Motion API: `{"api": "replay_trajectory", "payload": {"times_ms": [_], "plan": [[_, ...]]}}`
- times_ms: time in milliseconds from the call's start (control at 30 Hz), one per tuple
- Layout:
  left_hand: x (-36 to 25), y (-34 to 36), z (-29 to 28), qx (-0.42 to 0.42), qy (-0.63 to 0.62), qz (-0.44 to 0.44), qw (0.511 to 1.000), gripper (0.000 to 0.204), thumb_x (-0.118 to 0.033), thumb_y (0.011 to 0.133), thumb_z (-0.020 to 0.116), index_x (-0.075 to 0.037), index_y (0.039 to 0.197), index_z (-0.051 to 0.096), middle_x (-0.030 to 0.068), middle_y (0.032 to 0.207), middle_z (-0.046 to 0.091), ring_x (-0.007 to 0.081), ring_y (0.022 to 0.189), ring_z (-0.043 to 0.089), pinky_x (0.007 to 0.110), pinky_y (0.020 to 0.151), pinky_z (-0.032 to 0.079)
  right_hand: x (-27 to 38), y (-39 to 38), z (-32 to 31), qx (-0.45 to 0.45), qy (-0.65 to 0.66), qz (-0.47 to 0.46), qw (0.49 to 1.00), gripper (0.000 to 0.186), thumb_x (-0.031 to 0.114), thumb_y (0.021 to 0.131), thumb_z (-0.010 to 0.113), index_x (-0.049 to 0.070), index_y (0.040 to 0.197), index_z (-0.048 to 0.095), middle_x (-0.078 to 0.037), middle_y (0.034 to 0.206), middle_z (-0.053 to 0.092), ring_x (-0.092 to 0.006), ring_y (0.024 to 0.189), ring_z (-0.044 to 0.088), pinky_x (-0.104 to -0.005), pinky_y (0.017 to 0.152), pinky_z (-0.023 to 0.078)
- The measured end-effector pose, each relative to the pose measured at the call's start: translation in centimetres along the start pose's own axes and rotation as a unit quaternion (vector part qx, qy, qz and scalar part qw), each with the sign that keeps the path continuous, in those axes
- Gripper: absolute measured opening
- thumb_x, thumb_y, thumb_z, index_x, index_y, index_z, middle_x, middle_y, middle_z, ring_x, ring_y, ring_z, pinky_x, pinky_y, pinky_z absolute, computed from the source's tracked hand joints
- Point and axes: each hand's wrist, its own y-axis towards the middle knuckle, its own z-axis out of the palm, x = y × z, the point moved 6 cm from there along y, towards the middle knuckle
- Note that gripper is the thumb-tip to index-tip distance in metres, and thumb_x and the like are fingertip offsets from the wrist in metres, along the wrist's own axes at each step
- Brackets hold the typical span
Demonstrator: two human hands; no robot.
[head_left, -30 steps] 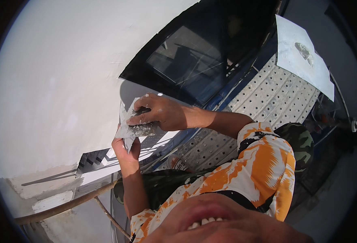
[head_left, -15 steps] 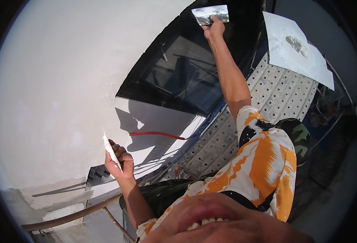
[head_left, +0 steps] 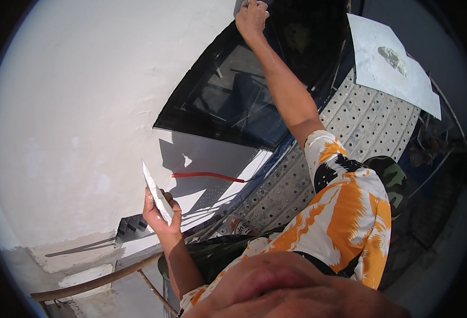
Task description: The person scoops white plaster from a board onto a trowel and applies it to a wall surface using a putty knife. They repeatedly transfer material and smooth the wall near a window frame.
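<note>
My left hand (head_left: 162,214), low at the left, is closed round a flat blade smeared with white putty (head_left: 157,193). The blade tilts with its pointed end up, in front of the pale wall (head_left: 74,132). At the upper edge of the picture, my right hand (head_left: 252,20) reaches out to where the wall meets a dark window (head_left: 233,100). Its fingers are curled. The rectangular steel trowel blade it held half a second ago is largely cut off by the edge; only a grey sliver shows beside the fingers.
A perforated metal scaffold plank (head_left: 374,114) lies below me, with a pale sheet bearing a grey lump (head_left: 392,58) at its far end. A red tube (head_left: 207,175) sticks out from the wall. A wooden pole (head_left: 95,281) runs along the lower left.
My right hand has moved up and left to the wall's edge, turning over, so the shiny blade is no longer seen face-on. My left hand has shifted slightly right, its blade turned to show more face.
</note>
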Motion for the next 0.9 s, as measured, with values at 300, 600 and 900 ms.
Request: {"api": "replay_trajectory", "payload": {"times_ms": [300, 600, 900], "plan": [[-0.4, 0.5, -0.5, 0.039, 0.026, 0.014, 0.999, 0.023, -0.028, 0.101, 0.051, -0.009, 0.097, 0.062, 0.0016, 0.072, 0.062, 0.0128, 0.058, 0.057, 0.026, 0.036, 0.042, 11.0, -15.0, 4.0, 0.093, 0.005, -0.056, 0.994, 0.058, 0.021, 0.089, 0.069, 0.018, 0.143, 0.049, -0.023, 0.130, 0.039, -0.0439, 0.115, 0.042, -0.0498, 0.092, 0.047], [-1.0, 1.3, -1.4, 0.048, -0.099, -0.031, 0.993, 0.018, -0.020, 0.099, 0.052, -0.005, 0.096, 0.059, 0.0014, 0.074, 0.055, 0.0081, 0.055, 0.040, 0.020, 0.042, 0.032, -5.4, -8.4, -1.9, -0.076, 0.598, 0.212, 0.769, 0.029, 0.000, 0.092, 0.054, -0.003, 0.121, 0.056, -0.012, 0.116, 0.061, -0.0227, 0.099, 0.063, -0.0365, 0.088, 0.051], [-0.7, -0.3, -0.4, 0.063, -0.084, -0.027, 0.994, 0.016, -0.020, 0.099, 0.052, -0.006, 0.096, 0.059, 0.0022, 0.073, 0.056, 0.0074, 0.054, 0.041, 0.020, 0.042, 0.033, -17.3, 6.7, 1.5, -0.180, 0.675, 0.210, 0.684, 0.025, -0.006, 0.088, 0.058, -0.002, 0.113, 0.057, -0.012, 0.107, 0.064, -0.0245, 0.091, 0.067, -0.0387, 0.077, 0.057]]}}
